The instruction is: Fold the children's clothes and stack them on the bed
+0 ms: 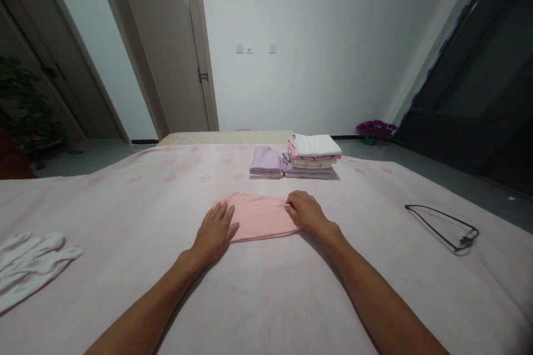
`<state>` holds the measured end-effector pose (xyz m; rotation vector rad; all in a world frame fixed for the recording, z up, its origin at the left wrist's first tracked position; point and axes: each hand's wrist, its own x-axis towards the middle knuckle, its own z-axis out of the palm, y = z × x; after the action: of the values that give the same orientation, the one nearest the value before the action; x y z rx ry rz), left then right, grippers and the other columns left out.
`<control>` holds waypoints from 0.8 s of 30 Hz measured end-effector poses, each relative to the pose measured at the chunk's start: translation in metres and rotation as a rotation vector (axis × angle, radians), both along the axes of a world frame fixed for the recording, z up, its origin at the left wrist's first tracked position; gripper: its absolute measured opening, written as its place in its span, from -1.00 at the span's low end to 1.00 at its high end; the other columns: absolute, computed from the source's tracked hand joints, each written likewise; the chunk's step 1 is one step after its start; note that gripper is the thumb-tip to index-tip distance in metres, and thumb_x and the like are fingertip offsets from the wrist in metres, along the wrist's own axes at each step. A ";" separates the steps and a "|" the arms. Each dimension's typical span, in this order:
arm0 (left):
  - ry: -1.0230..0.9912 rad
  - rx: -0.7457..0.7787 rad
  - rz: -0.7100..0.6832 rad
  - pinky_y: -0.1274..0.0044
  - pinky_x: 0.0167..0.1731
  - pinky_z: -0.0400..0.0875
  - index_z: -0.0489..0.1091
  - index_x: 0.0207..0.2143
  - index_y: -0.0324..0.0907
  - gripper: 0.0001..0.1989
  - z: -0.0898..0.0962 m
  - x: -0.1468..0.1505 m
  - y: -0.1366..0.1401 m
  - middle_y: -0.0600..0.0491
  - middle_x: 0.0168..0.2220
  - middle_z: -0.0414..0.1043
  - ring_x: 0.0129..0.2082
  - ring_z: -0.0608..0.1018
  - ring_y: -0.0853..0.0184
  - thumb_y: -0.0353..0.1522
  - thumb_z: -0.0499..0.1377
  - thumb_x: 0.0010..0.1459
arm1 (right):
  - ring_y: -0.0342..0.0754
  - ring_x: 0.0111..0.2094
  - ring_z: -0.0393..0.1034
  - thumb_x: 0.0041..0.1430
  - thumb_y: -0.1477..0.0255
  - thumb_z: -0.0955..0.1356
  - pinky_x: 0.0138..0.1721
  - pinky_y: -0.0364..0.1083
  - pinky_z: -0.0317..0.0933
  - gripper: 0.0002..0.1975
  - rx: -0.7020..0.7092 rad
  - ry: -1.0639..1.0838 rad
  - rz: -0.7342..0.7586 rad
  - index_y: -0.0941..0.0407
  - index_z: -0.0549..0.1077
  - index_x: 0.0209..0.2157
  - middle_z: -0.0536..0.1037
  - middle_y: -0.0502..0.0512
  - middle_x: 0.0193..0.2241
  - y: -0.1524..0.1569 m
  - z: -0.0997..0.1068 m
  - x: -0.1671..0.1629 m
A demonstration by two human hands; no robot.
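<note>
A pink piece of folded clothing (259, 216) lies flat on the bed in front of me; its exact kind cannot be made out. My left hand (214, 231) rests palm down on its left end, fingers stretched out and slightly apart. At the right end, my right hand (306, 212) has its fingers curled in and pinched on the cloth's edge. Beyond the pink cloth stand a stack of folded clothes (314, 158) with a white piece on top and a lower lavender folded pile (265, 162) beside it.
A crumpled white garment (33, 263) lies at the left of the pale flowered bed sheet (266, 299). On the right is a thin black clothes hanger (447, 222). Past the bed are a door (162, 44), a wall and a pot of purple flowers (376, 130).
</note>
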<state>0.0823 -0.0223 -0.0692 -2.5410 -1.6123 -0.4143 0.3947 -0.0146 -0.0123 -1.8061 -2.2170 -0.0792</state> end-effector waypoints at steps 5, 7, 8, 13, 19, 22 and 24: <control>0.009 -0.053 0.039 0.16 0.31 0.06 0.18 0.34 -0.24 -0.41 0.006 0.002 -0.004 -0.19 0.39 0.08 0.39 0.13 0.03 -0.14 -0.10 0.39 | -0.03 -0.10 0.36 0.33 0.39 0.27 -0.07 -0.09 0.09 -0.85 0.073 0.073 -0.047 0.11 0.46 -0.17 0.55 0.12 -0.16 0.001 -0.001 -0.002; 0.011 -0.081 0.058 0.13 0.31 0.05 0.16 0.35 -0.21 -0.42 0.009 0.004 -0.005 -0.18 0.40 0.04 0.40 0.12 0.03 -0.14 -0.10 0.39 | -0.01 -0.09 0.36 0.33 0.37 0.28 -0.08 -0.08 0.09 -0.84 0.054 0.052 -0.066 0.10 0.47 -0.20 0.56 0.12 -0.17 0.001 -0.002 -0.002; 0.010 -0.093 0.068 0.12 0.31 0.04 0.15 0.35 -0.20 -0.42 0.011 0.004 -0.006 -0.18 0.41 0.03 0.40 0.11 0.04 -0.15 -0.09 0.39 | 0.00 -0.09 0.37 0.33 0.37 0.28 -0.10 -0.08 0.09 -0.84 0.033 0.043 -0.073 0.10 0.48 -0.21 0.56 0.12 -0.17 0.002 -0.003 -0.002; 0.007 -0.124 0.088 0.10 0.30 0.02 0.17 0.35 -0.17 -0.43 0.017 0.007 -0.008 -0.16 0.41 0.01 0.41 0.10 0.04 -0.14 -0.09 0.39 | 0.01 -0.10 0.38 0.29 0.38 0.28 -0.12 -0.07 0.11 -0.83 -0.019 0.047 -0.069 0.09 0.51 -0.22 0.56 0.13 -0.15 0.001 -0.003 0.000; 0.013 -0.136 0.091 0.06 0.29 0.00 0.14 0.36 -0.11 -0.43 0.017 0.006 -0.009 -0.14 0.42 0.00 0.42 0.07 0.01 -0.14 -0.08 0.38 | 0.08 -0.12 0.40 0.23 0.42 0.27 -0.11 -0.01 0.15 -0.81 -0.060 0.023 -0.133 0.11 0.53 -0.26 0.58 0.20 -0.17 0.000 0.004 -0.001; 0.002 -0.147 0.079 0.01 0.27 -0.01 0.12 0.37 -0.05 -0.41 0.015 0.005 -0.009 -0.14 0.43 -0.03 0.42 0.03 -0.05 -0.11 -0.05 0.36 | 0.15 0.03 0.36 0.25 0.45 0.25 0.08 0.06 0.11 -0.75 0.011 -0.010 -0.130 0.14 0.53 -0.15 0.56 0.28 -0.08 -0.003 0.004 -0.007; 0.002 -0.150 0.068 -0.03 0.26 -0.02 0.11 0.38 -0.01 -0.40 0.016 0.005 -0.010 -0.15 0.43 -0.04 0.42 0.02 -0.08 -0.08 -0.04 0.34 | 0.17 0.22 0.21 0.29 0.45 0.22 0.25 0.12 -0.05 -0.67 0.088 -0.022 -0.042 0.18 0.49 0.00 0.48 0.32 0.09 -0.007 0.003 -0.016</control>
<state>0.0872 -0.0323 -0.0536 -2.5804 -1.7874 -0.2952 0.3791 -0.0219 -0.0093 -1.8128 -2.1556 -0.2024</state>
